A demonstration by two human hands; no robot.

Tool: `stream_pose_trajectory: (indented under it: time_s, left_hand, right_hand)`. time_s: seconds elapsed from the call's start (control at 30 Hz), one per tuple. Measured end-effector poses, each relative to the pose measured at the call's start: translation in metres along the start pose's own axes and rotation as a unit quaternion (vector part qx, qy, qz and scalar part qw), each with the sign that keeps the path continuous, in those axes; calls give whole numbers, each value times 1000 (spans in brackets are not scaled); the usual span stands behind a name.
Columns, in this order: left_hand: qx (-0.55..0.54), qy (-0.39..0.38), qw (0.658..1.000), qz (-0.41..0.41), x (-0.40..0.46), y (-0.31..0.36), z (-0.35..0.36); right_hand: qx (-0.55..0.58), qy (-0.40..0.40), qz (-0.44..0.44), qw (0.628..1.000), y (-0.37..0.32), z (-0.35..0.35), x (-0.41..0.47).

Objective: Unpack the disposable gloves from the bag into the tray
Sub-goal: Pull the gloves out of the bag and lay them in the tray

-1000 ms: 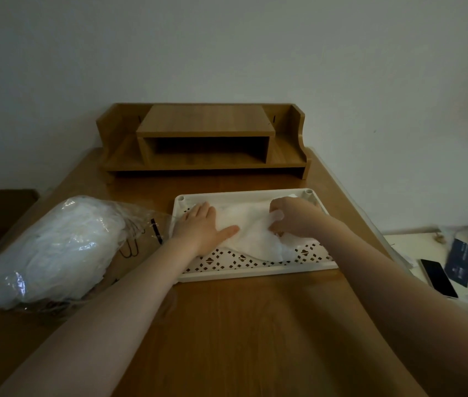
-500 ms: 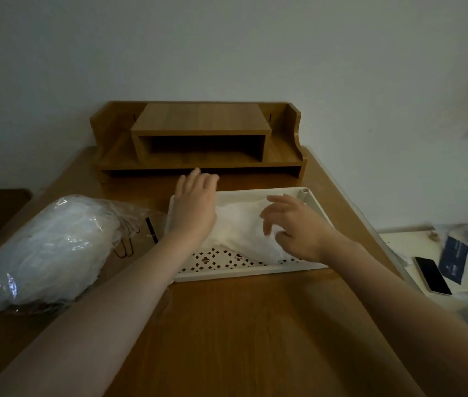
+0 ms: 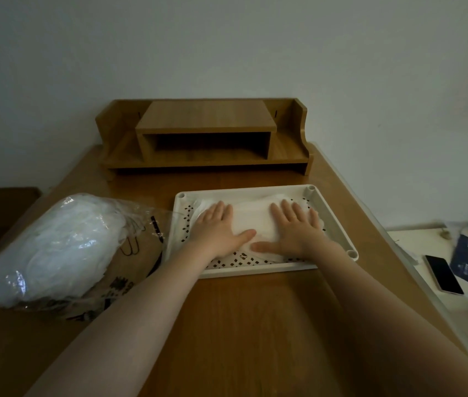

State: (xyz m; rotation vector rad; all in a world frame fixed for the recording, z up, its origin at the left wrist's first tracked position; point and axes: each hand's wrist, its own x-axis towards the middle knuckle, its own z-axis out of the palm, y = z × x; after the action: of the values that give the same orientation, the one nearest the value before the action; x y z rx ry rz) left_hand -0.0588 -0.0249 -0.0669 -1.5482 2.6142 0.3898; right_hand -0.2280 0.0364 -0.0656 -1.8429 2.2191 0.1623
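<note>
Your left hand (image 3: pixel 217 228) and right hand (image 3: pixel 294 230) lie flat with fingers straight, an open grip pressing the disposable gloves (image 3: pixel 251 222) down inside the white tray (image 3: pixel 333 222), whose rim stands just beside your fingertips. To the left, near the tabletop (image 3: pixel 255 325) edge, the bag (image 3: pixel 55 247) lies bulging with more gloves. The wooden shelf (image 3: pixel 204 136) stands behind the tray, and a phone (image 3: pixel 444 274) lies off to the right.
</note>
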Motion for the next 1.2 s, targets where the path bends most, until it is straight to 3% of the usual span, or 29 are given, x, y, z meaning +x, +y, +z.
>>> stream_pose_trajectory:
  time_s: [0.07,0.17,0.27,0.33,0.4,0.5,0.7,0.93,1.07,1.2]
  left_hand:
    - [-109,35,993,33,-13,0,-9]
    - [-240,170,949,112,-45,-3,-34]
    - [-209,308,918,137,-75,-19,-56]
    - [-134,359,919,90,-89,-43,-59]
    - [-95,361,928,8,-99,-70,-52]
    - [-167,312,932,-82,-110,-99,-42]
    - [-162,231,958,-51,-104,-131,-32]
    - [-265,275,924,-28,-103,-154,-36]
    - [-369,293,882,-12,-103,-163,-36]
    - [-434,313,845,3,-105,-162,-38]
  right_hand:
    - [38,29,14,999,-5,-2,-5]
    - [109,141,-18,984,-23,-15,-16]
    - [159,236,-111,952,-52,-33,-30]
    - [192,266,-187,926,-80,-42,-42]
    - [206,270,-262,903,-113,-45,-53]
    - [186,206,-308,910,-164,-35,-60]
    - [86,72,-211,971,-215,-6,-54]
    - [40,50,-165,984,-246,1,-19]
    - [153,70,-175,970,-259,3,-1]
    - [343,61,-159,924,-265,7,1]
